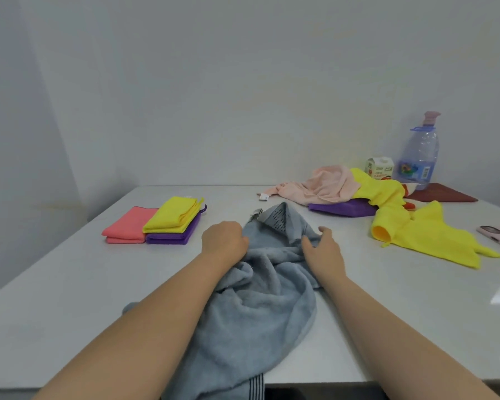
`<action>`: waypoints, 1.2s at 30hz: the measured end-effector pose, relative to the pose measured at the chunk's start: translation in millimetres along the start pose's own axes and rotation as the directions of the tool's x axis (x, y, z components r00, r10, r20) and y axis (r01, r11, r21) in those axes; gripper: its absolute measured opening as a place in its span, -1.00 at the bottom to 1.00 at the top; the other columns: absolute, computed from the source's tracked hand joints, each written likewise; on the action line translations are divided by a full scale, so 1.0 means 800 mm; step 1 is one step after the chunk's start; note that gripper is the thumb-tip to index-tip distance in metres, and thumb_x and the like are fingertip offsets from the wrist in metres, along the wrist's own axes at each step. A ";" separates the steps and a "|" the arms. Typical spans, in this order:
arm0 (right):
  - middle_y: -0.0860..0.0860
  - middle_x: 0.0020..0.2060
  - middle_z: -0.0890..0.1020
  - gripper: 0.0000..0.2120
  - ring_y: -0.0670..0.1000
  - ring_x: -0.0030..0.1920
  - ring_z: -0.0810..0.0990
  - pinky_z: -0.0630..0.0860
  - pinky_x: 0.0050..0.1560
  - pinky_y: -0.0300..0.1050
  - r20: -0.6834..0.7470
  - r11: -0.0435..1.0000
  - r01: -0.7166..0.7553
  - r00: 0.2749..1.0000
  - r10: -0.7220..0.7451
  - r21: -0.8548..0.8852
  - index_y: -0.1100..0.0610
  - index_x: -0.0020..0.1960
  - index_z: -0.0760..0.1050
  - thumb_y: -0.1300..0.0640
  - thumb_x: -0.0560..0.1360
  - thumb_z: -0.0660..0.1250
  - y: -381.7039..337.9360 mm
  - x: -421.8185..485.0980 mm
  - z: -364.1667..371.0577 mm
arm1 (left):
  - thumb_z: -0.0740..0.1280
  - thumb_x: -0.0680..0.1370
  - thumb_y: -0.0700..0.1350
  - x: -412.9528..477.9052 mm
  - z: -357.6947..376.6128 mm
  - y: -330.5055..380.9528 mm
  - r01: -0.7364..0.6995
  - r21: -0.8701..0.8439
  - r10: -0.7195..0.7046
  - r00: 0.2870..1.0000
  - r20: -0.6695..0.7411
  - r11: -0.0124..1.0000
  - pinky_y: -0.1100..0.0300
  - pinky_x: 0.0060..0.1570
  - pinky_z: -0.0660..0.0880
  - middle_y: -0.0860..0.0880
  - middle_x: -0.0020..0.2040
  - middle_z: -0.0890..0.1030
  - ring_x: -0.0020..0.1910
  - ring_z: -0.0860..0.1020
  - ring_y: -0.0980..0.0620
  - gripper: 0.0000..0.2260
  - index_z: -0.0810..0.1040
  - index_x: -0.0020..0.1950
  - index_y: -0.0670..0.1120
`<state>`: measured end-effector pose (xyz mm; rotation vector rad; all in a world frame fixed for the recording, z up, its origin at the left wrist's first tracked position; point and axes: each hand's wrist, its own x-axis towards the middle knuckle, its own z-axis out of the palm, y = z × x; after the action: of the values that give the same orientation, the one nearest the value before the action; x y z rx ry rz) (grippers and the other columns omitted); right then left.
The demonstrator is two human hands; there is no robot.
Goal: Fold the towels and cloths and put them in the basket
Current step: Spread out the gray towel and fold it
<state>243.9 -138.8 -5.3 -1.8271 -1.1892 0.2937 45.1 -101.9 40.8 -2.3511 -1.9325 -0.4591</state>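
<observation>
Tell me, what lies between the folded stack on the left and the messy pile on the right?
In the head view: the crumpled grey towel, held by the left hand and right hand.

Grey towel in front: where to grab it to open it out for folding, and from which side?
Take the grey towel by its far hem, beside the label: left hand on the left corner, right hand on the right, from above. That end lies exposed on the table; the middle is bunched and the near end hangs over the table's edge.
</observation>
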 end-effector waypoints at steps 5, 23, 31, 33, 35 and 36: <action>0.02 0.02 0.59 -0.56 0.10 0.06 0.55 0.46 0.08 -0.01 0.159 0.948 0.200 0.974 -0.164 -0.248 0.03 0.17 0.43 -0.18 0.39 0.33 0.003 0.002 0.010 | 0.14 0.58 -0.01 0.032 0.030 0.015 0.058 -0.195 -0.018 0.979 0.203 0.979 0.02 0.22 0.38 -0.13 0.35 0.41 0.30 0.38 -0.15 -0.60 0.33 0.40 -0.07; 0.16 0.23 0.52 -0.48 0.20 0.20 0.50 0.41 0.11 -0.01 0.066 0.997 0.028 0.998 -0.024 -0.066 0.17 0.39 0.25 -0.05 0.53 0.25 -0.014 0.003 0.011 | 0.28 0.53 0.11 0.044 0.006 -0.044 -0.037 0.053 0.025 0.976 0.217 0.998 0.16 -0.13 0.38 -0.12 0.14 0.58 0.10 0.55 -0.10 -0.65 0.50 0.12 -0.14; 0.10 -0.21 0.50 -0.77 0.11 -0.12 0.49 0.34 -0.18 -0.17 0.243 0.928 -0.004 0.965 0.102 -0.374 0.10 -0.35 0.29 0.26 0.40 0.28 -0.045 0.044 0.006 | 0.39 0.43 -0.07 0.076 0.026 -0.045 0.118 -0.148 -0.054 0.926 0.375 0.982 0.24 -0.41 0.35 -0.08 -0.27 0.55 -0.33 0.48 -0.01 -0.80 0.48 -0.27 -0.17; 0.11 -0.21 0.49 -0.76 0.11 -0.12 0.48 0.36 -0.17 -0.14 0.200 0.941 0.009 0.978 0.063 -0.339 0.08 -0.37 0.25 0.32 0.37 0.24 -0.049 0.057 0.010 | 0.42 0.38 -0.13 0.093 0.024 -0.045 0.174 -0.214 -0.089 0.929 0.358 0.961 0.26 -0.50 0.30 -0.06 -0.36 0.48 -0.34 0.47 -0.02 -0.80 0.43 -0.35 -0.14; 0.12 -0.21 0.47 -0.73 0.13 -0.11 0.47 0.31 -0.17 -0.14 0.114 0.949 0.043 0.993 -0.008 -0.311 0.09 -0.36 0.22 0.36 0.37 0.22 -0.055 0.074 0.010 | 0.43 0.37 -0.13 0.113 0.012 -0.044 0.171 -0.262 -0.092 0.953 0.287 0.950 0.24 -0.38 0.41 -0.13 -0.25 0.58 -0.20 0.57 -0.09 -0.87 0.53 -0.23 -0.17; 0.11 -0.22 0.45 -0.72 0.13 -0.11 0.46 0.29 -0.18 -0.14 0.077 0.950 0.062 0.996 -0.040 -0.305 0.09 -0.36 0.20 0.37 0.37 0.22 -0.059 0.084 0.009 | 0.43 0.37 -0.13 0.126 0.009 -0.046 0.176 -0.298 -0.102 0.964 0.247 0.938 0.21 -0.26 0.48 -0.17 -0.15 0.63 -0.11 0.61 -0.11 -0.85 0.59 -0.14 -0.18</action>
<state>245.4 -73.5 45.1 -2.0631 -1.3908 0.1490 28.1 3.0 56.1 -2.5675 -2.2956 -0.5729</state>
